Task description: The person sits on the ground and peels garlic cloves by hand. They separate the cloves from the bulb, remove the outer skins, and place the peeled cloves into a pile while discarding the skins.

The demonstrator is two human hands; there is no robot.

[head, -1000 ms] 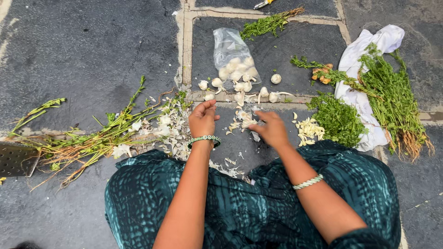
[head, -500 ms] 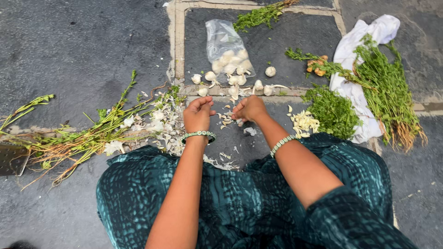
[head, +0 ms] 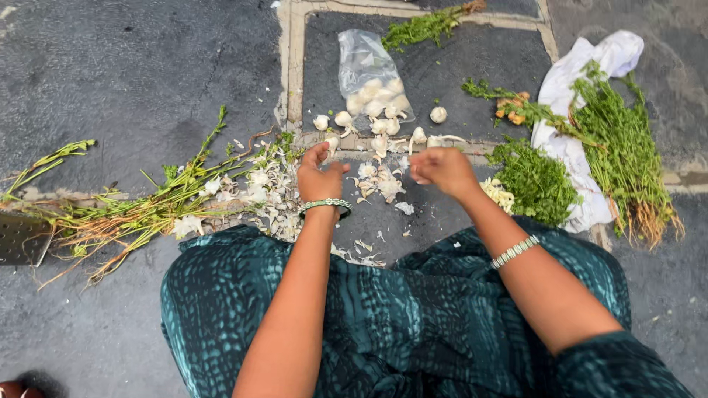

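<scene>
My left hand [head: 318,175] hovers over a scatter of pale garlic peels [head: 259,190], fingers loosely apart, its fingertips next to a garlic piece [head: 330,142] on the ground. To the right, my right hand [head: 441,166] has its fingers curled in, with a small pale bit that looks like a garlic clove at their tips. Loose garlic bulbs [head: 383,125] lie just beyond both hands, in front of a clear plastic bag [head: 365,66] holding more garlic. Both wrists wear bracelets. My lap is covered by teal patterned cloth [head: 413,309].
Long green stalks with roots [head: 125,214] lie at the left. Leafy herbs [head: 537,180] and rooted bunches [head: 623,155] rest on a white cloth [head: 571,66] at the right. Another herb sprig [head: 428,26] lies far back. A metal grate [head: 18,239] is at the left edge.
My hands were close together over the peels; now they have drawn apart, the right one moving right and the left one up toward the garlic.
</scene>
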